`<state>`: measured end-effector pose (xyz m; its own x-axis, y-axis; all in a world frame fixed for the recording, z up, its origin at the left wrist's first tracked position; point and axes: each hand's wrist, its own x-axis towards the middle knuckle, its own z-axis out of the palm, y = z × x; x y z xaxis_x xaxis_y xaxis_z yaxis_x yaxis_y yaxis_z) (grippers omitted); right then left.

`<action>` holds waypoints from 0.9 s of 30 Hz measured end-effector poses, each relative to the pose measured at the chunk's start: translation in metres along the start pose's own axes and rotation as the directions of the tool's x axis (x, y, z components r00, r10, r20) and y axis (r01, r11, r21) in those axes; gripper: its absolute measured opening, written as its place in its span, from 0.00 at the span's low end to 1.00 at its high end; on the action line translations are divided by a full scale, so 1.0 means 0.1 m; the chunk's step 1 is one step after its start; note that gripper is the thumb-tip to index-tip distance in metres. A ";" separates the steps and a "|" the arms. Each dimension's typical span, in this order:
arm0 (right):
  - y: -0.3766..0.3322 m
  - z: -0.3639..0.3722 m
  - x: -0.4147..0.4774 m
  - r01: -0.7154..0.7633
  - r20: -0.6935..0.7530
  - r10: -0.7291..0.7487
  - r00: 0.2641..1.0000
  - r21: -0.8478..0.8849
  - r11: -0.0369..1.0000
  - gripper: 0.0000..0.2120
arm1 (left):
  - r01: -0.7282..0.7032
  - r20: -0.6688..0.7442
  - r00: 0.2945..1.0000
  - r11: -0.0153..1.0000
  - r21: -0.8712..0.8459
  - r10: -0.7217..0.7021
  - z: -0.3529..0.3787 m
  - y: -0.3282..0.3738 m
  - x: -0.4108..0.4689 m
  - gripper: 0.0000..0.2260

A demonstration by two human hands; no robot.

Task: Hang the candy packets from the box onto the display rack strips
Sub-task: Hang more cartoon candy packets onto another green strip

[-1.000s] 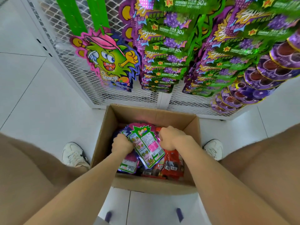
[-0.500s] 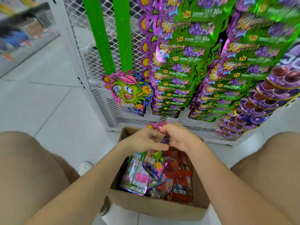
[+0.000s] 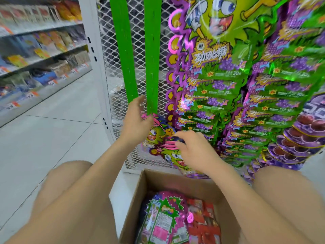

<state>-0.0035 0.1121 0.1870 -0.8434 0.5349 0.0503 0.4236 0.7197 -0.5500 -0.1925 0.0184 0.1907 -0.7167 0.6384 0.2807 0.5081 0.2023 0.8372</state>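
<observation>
Two green display strips [image 3: 152,67] hang down the white mesh rack [image 3: 123,95]. My left hand [image 3: 136,120] is raised to the lower end of the right strip, fingers fairly straight and thumb next to the strip's tip. One green-faced candy packet [image 3: 155,132] hangs there, partly behind that hand. Just below it, my right hand [image 3: 192,152] pinches the top of a second, similar candy packet [image 3: 171,153]. The open cardboard box [image 3: 163,180] sits on the floor between my knees with green-pink packets [image 3: 161,219] and red packets [image 3: 202,219] inside.
Dense columns of green and purple grape candy packets [image 3: 219,95] fill the rack to the right, with purple round-window packs [image 3: 306,134] at the far right. Store shelves [image 3: 40,55] line the left aisle over white floor tiles. My bare knees flank the box.
Both hands rose out of the box towards the rack. The right hand carried a packet up to the green strip's end, the left hand went to the strip, and the view tilted upward.
</observation>
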 end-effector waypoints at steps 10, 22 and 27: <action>-0.10 -0.08 0.39 0.099 -0.262 -0.099 0.960 -0.013 0.995 0.16 | 0.093 -0.120 0.986 0.975 -0.200 -0.119 0.18 0.11 0.25 0.03; -0.39 0.10 0.51 0.191 -0.438 -0.104 0.893 0.159 0.969 0.09 | 0.222 0.073 0.974 0.963 -0.151 -0.213 -0.23 0.30 -0.11 0.15; -0.39 0.15 0.59 0.153 -0.458 -0.022 0.888 0.251 0.956 0.08 | 0.231 0.166 0.965 0.959 -0.166 -0.204 -0.31 0.28 -0.19 0.18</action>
<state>-0.0747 0.1084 0.1987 -0.6072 0.6623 0.4389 0.1925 0.6585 -0.7276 -0.1798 -0.0109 0.2239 -0.7157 0.6981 0.0224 0.2426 0.2184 0.9452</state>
